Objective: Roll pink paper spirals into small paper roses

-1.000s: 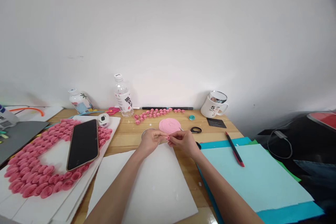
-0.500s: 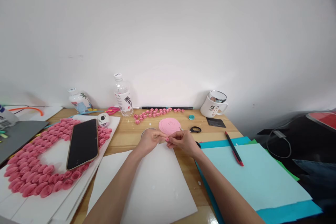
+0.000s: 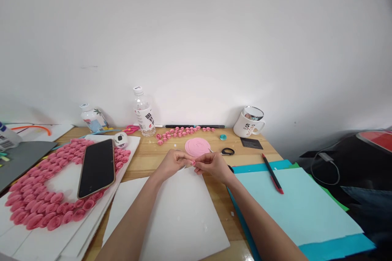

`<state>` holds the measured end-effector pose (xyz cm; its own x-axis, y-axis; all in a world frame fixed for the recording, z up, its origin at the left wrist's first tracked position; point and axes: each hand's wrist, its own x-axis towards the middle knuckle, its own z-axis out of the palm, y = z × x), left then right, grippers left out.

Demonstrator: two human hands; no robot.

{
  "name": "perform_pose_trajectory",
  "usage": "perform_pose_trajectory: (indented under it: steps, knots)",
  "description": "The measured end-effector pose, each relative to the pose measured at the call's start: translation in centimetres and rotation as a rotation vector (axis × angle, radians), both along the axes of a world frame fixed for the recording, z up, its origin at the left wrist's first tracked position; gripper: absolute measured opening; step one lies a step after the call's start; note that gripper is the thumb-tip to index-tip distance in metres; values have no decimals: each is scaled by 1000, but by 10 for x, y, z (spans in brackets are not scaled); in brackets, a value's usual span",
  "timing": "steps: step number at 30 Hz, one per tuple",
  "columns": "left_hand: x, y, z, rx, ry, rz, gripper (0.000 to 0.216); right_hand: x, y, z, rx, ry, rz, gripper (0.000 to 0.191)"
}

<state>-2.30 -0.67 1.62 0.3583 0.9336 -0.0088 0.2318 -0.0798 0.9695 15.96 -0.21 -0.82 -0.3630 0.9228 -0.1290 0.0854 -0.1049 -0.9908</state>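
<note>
Between my fingertips, over the far edge of a white sheet [image 3: 180,212], is a small pink rolled paper flower [image 3: 193,163]. My right hand [image 3: 214,166] pinches it between thumb and fingers. My left hand [image 3: 172,164] meets it from the other side, its fingers closed on the flower too. Just beyond my hands lies a stack of pink paper circles [image 3: 197,145]. Black-handled scissors [image 3: 228,151] rest right of the circles, partly covered. Several finished pink paper flowers [image 3: 180,131] stand in rows near the wall.
At left, a phone [image 3: 97,168] lies on a heart-shaped ring of pink paper flowers [image 3: 39,195]. A plastic bottle [image 3: 144,114] and a white mug [image 3: 249,122] stand at the back. Light blue paper [image 3: 306,212] with a pen [image 3: 272,173] lies right.
My left hand has shifted slightly toward the left, its fingers now less outstretched. The small flower has turned a little between my fingertips. Everything else stays in place.
</note>
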Motion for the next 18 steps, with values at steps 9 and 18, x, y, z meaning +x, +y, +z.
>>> perform_pose_trajectory:
  steps: [9, 18]
  knots:
    - [0, 2, -6, 30, 53, -21, 21, -1, -1, -2, 52, -65, 15, 27]
    - [-2, 1, -1, 10, 17, -52, 22, 0, 0, 2, -41, 14, 52, 28]
